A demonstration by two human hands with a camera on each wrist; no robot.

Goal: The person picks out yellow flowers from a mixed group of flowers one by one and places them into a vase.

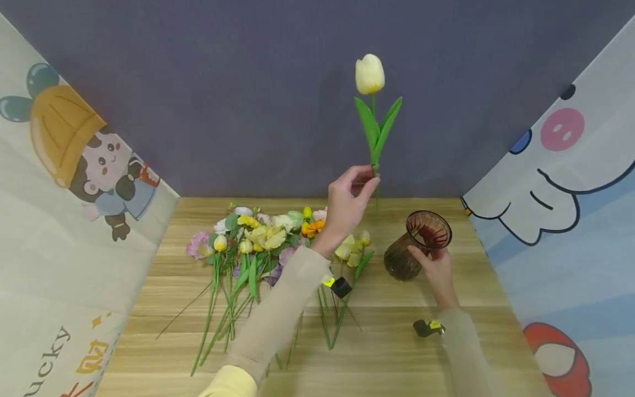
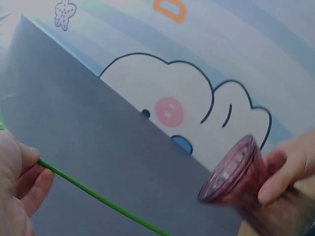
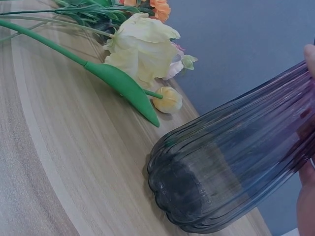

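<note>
My left hand [image 1: 348, 204] pinches the green stem of a white tulip [image 1: 370, 75] between thumb and fingers, holding it upright above the table. Two long green leaves rise from the stem below the bloom. In the left wrist view the lower stem [image 2: 103, 199] runs down past the fingertips. My right hand [image 1: 439, 273] grips a ribbed, tinted glass vase [image 1: 403, 260] near its neck. The vase leans to the right, its flared mouth toward the head camera. Through its side, the right wrist view shows the dark base [image 3: 182, 189] of the vase.
Left of the vase, a pile of artificial flowers [image 1: 268, 236] lies on the wooden table [image 1: 377, 342], stems toward me. A yellow tulip bud [image 3: 168, 100] lies near the vase. A grey wall [image 1: 248, 110] stands behind, with printed panels [image 1: 595, 204] at both sides.
</note>
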